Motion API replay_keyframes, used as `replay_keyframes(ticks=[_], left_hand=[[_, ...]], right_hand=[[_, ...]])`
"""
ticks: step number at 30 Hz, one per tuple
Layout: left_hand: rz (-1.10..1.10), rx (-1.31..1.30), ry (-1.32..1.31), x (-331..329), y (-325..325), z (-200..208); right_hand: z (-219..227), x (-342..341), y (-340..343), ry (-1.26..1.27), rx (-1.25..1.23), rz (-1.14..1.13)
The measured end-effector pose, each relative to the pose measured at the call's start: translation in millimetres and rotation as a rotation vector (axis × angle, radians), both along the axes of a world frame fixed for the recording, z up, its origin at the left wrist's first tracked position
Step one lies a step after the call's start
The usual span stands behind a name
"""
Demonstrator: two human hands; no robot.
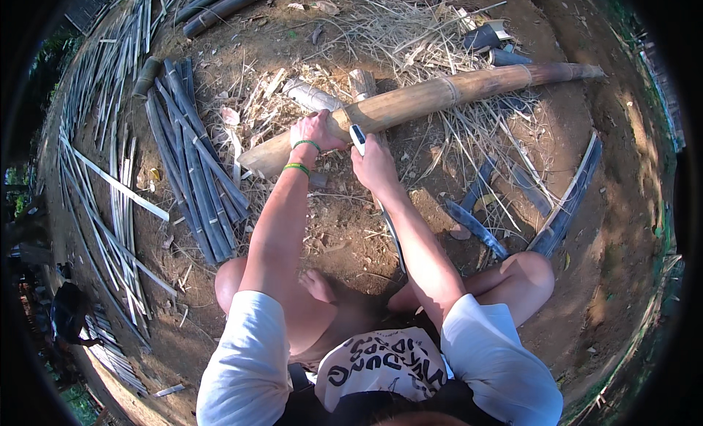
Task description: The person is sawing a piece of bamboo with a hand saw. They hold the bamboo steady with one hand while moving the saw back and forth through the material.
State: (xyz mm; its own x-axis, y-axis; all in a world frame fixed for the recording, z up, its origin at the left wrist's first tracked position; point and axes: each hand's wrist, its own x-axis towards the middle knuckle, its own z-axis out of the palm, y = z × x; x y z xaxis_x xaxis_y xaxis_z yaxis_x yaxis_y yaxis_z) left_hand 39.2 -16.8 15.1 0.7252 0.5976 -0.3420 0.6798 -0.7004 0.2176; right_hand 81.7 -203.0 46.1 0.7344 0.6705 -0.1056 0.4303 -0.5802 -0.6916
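A long tan bamboo pole lies at a slant in front of me, its pointed pale end at the left. My left hand, with green and yellow bands on the wrist, is closed over the pole near a node. Just nearer to me, my right hand is closed around a tool with a white-and-dark end that sticks up from the fist beside the pole. A thin dark curved strip shows along the right forearm; whether it belongs to that tool I cannot tell.
Short round pieces lie under the pole among pale shavings. Dark split bamboo is stacked at the left, beyond it many thin strips. Curved dark bamboo pieces lie at the right. Fibrous scraps cover the far ground.
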Motion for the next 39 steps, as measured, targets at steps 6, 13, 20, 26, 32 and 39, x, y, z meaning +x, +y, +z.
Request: replay_keyframes(ticks=[6, 13, 20, 26, 32, 39], left_hand=[[0.008, 0.120, -0.072, -22.9, 6.6, -10.6], [-0.003, 0.057, -0.126, 2.3, 4.4, 1.1], [0.017, 0.082, -0.110, -21.7, 13.6, -15.5], [-0.009, -0.017, 0.000, -2.0, 14.8, 2.1], [-0.002, 0.072, -0.106, -19.1, 15.6, -16.1], [0.017, 0.005, -0.048, 0.2, 1.8, 4.1]], right_hand=[[36.4, -71.9, -114.7, 0.122, 0.020, 0.054], [-12.5, 13.9, 11.9, -0.036, 0.013, 0.029], [30.6, -68.4, -107.9, 0.163, 0.022, 0.035], [-3.3, 9.0, 12.9, 0.024, -0.017, 0.014], [34.4, -68.4, -120.9, 0.118, 0.017, 0.046], [-9.7, 9.3, 10.4, -0.029, -0.010, 0.046]])
